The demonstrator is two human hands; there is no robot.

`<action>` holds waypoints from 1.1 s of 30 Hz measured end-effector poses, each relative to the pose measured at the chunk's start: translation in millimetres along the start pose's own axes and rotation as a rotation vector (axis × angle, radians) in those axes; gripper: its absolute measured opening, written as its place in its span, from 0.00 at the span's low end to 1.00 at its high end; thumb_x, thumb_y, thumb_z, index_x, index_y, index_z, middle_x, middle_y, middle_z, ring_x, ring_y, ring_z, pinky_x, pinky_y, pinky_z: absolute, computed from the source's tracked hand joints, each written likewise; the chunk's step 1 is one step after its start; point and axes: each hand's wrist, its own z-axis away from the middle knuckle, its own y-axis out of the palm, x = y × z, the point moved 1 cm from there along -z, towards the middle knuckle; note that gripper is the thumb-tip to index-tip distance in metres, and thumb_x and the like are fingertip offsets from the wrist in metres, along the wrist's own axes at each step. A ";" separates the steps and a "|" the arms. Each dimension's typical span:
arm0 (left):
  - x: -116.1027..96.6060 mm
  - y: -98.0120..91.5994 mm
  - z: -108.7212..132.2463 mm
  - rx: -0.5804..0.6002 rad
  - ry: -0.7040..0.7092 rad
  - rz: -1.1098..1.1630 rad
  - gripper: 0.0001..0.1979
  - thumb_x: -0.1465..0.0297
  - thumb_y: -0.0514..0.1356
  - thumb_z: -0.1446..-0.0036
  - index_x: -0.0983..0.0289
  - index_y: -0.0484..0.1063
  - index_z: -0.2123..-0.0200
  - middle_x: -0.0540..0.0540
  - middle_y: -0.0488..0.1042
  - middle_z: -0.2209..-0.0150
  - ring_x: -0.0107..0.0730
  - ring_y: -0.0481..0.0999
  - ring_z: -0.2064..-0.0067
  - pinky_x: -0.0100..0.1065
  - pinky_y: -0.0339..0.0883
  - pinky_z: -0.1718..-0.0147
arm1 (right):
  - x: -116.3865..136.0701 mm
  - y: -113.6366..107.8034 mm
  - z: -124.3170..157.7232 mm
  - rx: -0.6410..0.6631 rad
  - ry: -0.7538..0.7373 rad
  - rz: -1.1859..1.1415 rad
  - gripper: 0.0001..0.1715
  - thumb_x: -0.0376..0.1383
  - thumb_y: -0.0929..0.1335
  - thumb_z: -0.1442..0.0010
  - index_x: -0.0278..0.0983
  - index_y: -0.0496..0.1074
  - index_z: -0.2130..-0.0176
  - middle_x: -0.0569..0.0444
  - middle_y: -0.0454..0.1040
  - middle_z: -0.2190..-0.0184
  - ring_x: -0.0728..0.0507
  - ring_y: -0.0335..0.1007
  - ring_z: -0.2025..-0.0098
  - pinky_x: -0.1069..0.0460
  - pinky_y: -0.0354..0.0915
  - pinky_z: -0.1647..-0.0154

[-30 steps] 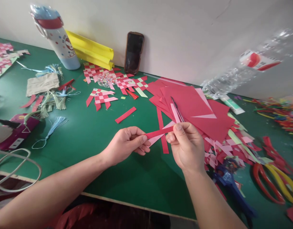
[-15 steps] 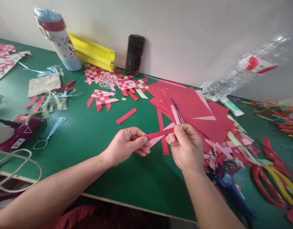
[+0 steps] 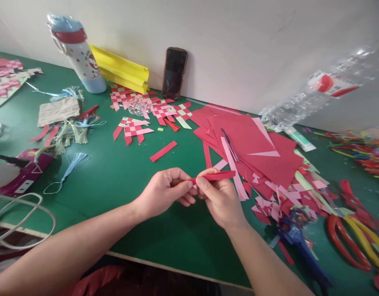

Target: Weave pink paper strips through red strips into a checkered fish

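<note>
Between my two hands, low over the green table (image 3: 121,218), is a red paper strip (image 3: 218,176). My left hand (image 3: 166,189) pinches its left end between thumb and fingers. Close beside it, my right hand (image 3: 220,197) pinches the strip nearer the middle, and the other end sticks out to the right past my fingers. A loose red strip (image 3: 163,151) lies beyond my left hand. Pink paper strips (image 3: 233,164) and another red strip (image 3: 207,154) lie just behind my right hand. Woven red and pink paper fish (image 3: 133,129) rest farther back.
Red paper sheets (image 3: 245,133) carry a craft knife or pen (image 3: 229,144). At right are a blue glue gun (image 3: 300,238), scissors (image 3: 346,242) and a tilted plastic bottle (image 3: 313,96). A phone (image 3: 174,73), flask (image 3: 80,55), tassels (image 3: 70,168) and a white cable (image 3: 38,242) also surround the work.
My right hand has slid left along the red strip, close to my left hand, so the strip's right end now stands free. My left hand has hardly moved.
</note>
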 end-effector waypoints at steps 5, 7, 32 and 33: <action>-1.2 -0.2 -0.8 -0.064 0.076 -0.072 0.08 0.68 0.63 0.41 0.68 0.70 0.68 0.53 0.80 0.71 0.26 0.80 0.72 0.26 0.76 0.71 | 10.9 -10.6 -6.8 -0.191 -0.067 -0.153 0.15 0.42 0.76 0.47 0.39 0.68 0.72 0.63 0.62 0.81 0.54 0.59 0.78 0.56 0.58 0.76; -1.4 -0.8 -1.6 -0.077 0.094 -0.104 0.07 0.69 0.62 0.40 0.68 0.71 0.67 0.53 0.80 0.71 0.26 0.80 0.72 0.26 0.76 0.71 | 15.2 -14.0 -8.7 -0.229 -0.087 -0.202 0.17 0.42 0.78 0.50 0.39 0.68 0.72 0.64 0.63 0.80 0.54 0.59 0.79 0.57 0.59 0.77; -0.9 -1.6 -3.1 0.034 -0.004 -0.026 0.17 0.59 0.68 0.46 0.68 0.70 0.67 0.55 0.80 0.70 0.27 0.80 0.72 0.28 0.76 0.71 | 1.8 -6.1 -2.2 0.036 0.023 -0.016 0.16 0.44 0.75 0.45 0.41 0.72 0.60 0.60 0.71 0.75 0.50 0.66 0.74 0.53 0.63 0.73; -0.5 -1.2 -3.1 0.037 -0.007 -0.034 0.17 0.59 0.68 0.46 0.68 0.70 0.67 0.54 0.80 0.70 0.27 0.80 0.72 0.28 0.76 0.71 | 0.1 -4.8 -1.2 0.047 0.023 0.004 0.15 0.44 0.75 0.44 0.41 0.72 0.61 0.60 0.70 0.75 0.49 0.67 0.73 0.53 0.63 0.73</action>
